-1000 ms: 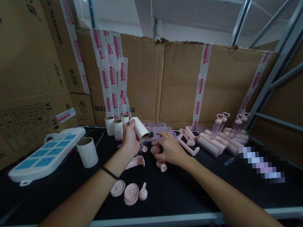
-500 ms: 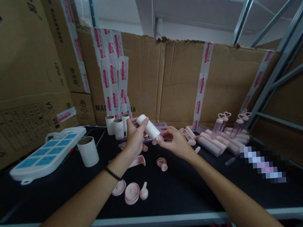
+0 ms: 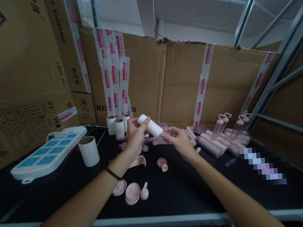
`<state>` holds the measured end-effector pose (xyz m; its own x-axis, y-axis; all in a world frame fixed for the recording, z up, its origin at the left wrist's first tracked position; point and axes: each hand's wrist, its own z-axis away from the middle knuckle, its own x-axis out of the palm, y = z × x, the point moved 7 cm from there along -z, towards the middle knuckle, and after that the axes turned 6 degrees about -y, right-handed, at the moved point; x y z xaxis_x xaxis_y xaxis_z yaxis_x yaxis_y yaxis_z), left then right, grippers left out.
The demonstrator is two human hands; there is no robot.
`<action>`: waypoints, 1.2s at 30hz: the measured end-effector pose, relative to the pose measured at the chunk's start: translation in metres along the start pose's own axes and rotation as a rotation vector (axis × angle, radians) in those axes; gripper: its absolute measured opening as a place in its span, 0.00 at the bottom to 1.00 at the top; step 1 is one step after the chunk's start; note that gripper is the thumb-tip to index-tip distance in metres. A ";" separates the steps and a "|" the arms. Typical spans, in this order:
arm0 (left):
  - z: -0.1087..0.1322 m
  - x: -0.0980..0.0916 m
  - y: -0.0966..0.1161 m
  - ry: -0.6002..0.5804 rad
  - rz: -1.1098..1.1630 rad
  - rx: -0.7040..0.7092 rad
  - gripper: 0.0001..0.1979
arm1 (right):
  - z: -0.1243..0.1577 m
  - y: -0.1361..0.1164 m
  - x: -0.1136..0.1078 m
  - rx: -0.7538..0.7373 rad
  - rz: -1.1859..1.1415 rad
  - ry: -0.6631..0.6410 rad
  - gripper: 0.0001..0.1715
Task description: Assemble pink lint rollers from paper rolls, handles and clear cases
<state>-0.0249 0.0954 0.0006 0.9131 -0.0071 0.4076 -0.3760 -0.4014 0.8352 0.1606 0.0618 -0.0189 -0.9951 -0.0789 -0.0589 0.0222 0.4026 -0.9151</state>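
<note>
My left hand (image 3: 136, 135) is closed around a white paper roll (image 3: 152, 125), tilted with its upper end to the left. At the roll's lower right end is my right hand (image 3: 178, 141), its thumb and fingers pinched together. A thin see-through bit shows by those fingertips, but I cannot tell what it is. Below the hands on the black table lie a round pink part with a small knob (image 3: 162, 164) and a pink curved piece (image 3: 139, 161). Closer to me are pink discs (image 3: 133, 192) and a pink knob with a stem (image 3: 144, 191).
White rolls with brown cores (image 3: 119, 128) stand at the back left, another roll (image 3: 88, 151) nearer. A power strip (image 3: 49, 153) lies far left. Pink cylinders (image 3: 213, 143) and parts with heart-shaped loops (image 3: 218, 127) are at right. A cardboard wall (image 3: 180, 83) closes the back.
My right hand has shifted slightly right, away from the roll's lower end. The roll's lower end now shows more plainly. My left hand keeps its hold.
</note>
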 end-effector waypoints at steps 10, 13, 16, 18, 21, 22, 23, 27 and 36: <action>-0.003 -0.004 -0.004 0.002 -0.035 0.084 0.28 | 0.002 0.008 0.008 0.035 -0.298 0.009 0.21; -0.003 -0.005 -0.003 0.034 -0.006 0.058 0.27 | 0.004 0.006 0.011 -0.013 -0.308 0.010 0.21; -0.002 -0.003 -0.002 0.031 0.030 0.028 0.26 | 0.006 0.003 0.015 -0.074 -0.221 0.002 0.20; 0.000 -0.001 -0.001 0.019 0.048 0.015 0.25 | 0.007 0.001 0.016 -0.110 -0.162 0.008 0.20; 0.003 0.001 0.000 0.012 0.079 -0.011 0.24 | 0.010 -0.006 0.013 -0.171 -0.087 0.068 0.22; 0.004 0.002 -0.001 0.002 0.094 -0.025 0.24 | 0.012 -0.009 0.012 -0.193 -0.064 0.093 0.23; 0.005 0.003 -0.002 -0.008 0.109 -0.040 0.23 | 0.013 -0.011 0.012 -0.211 -0.043 0.111 0.25; 0.006 0.006 -0.004 -0.041 0.132 -0.071 0.22 | 0.018 -0.018 0.011 -0.266 0.053 0.150 0.23; 0.005 0.005 0.000 -0.026 0.099 0.004 0.23 | 0.031 -0.034 0.004 -0.392 0.390 0.282 0.20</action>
<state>-0.0194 0.0904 0.0007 0.8754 -0.0709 0.4782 -0.4639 -0.4015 0.7897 0.1589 0.0201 -0.0006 -0.9092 0.3635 -0.2029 0.4054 0.6623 -0.6301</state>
